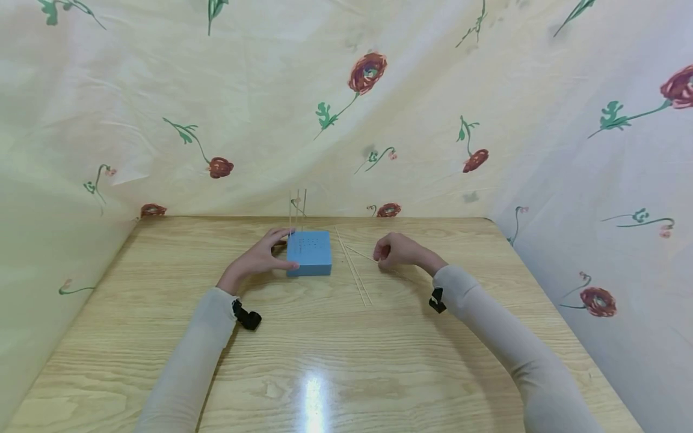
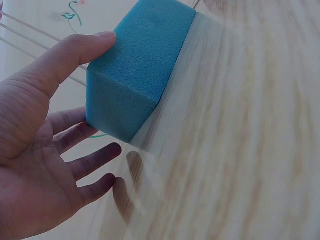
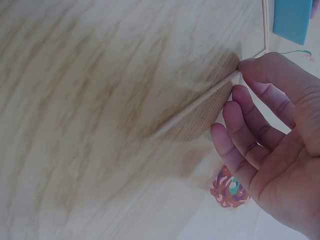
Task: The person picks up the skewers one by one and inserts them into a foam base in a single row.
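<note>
Pale cloth sleeves (image 1: 498,329); left hand (image 1: 261,255) grips boxy foam block (image 1: 310,255); right hand (image 1: 399,250) pinches slim wooden stick (image 3: 195,105).

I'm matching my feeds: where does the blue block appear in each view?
Head: blue block slightly left of and below centre, beside the left hand.
Left wrist: blue block at the top, slightly left of centre.
Right wrist: blue block near the top-right corner, cut off above.
Shared landmark: wood-grain tabletop.

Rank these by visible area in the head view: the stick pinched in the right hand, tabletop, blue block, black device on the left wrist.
1. Tabletop
2. Blue block
3. Black device
4. Pinched stick, partly covered by the right hand
</note>
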Available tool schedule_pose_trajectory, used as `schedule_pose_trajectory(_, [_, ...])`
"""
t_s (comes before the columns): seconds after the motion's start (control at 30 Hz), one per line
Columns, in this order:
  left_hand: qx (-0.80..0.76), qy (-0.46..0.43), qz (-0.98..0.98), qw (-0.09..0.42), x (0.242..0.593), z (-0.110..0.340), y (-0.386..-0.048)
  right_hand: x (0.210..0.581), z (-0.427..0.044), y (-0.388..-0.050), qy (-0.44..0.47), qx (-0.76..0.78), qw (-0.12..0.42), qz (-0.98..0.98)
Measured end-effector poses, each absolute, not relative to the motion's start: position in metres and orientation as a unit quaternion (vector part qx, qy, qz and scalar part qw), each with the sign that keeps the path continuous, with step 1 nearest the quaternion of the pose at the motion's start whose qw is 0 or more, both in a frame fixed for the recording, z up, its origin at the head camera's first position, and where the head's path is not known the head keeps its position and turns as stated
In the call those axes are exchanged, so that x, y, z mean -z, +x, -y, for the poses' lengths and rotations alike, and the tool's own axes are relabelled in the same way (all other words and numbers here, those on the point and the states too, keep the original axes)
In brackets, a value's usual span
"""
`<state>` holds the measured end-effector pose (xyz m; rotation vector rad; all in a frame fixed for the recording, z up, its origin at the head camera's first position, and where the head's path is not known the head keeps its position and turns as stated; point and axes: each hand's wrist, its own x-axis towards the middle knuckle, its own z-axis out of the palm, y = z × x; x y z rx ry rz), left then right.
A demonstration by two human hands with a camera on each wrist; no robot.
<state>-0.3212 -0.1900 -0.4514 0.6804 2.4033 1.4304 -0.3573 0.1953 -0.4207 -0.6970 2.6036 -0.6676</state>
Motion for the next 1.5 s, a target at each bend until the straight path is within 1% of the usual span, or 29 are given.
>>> schedule_pose_trajectory(0.43, [-0.493,0.235,-0.827,0.13,0.452,0.189,-0.32,0.42,-0.2,-0.354,-0.239,0.2,0.168,-0.935])
schedule_pose_trajectory(1.0, [-0.499,0.236,-0.823,0.134,0.452,0.189,-0.321,0.427,-0.202,-0.355,-0.258,0.159,0.144,-0.942])
schedule_pose_trajectory(1.5, [-0.493,0.233,-0.827,0.136,0.452,0.189,-0.32,0.424,-0.211,-0.346,-0.26,0.222,0.141,-0.929])
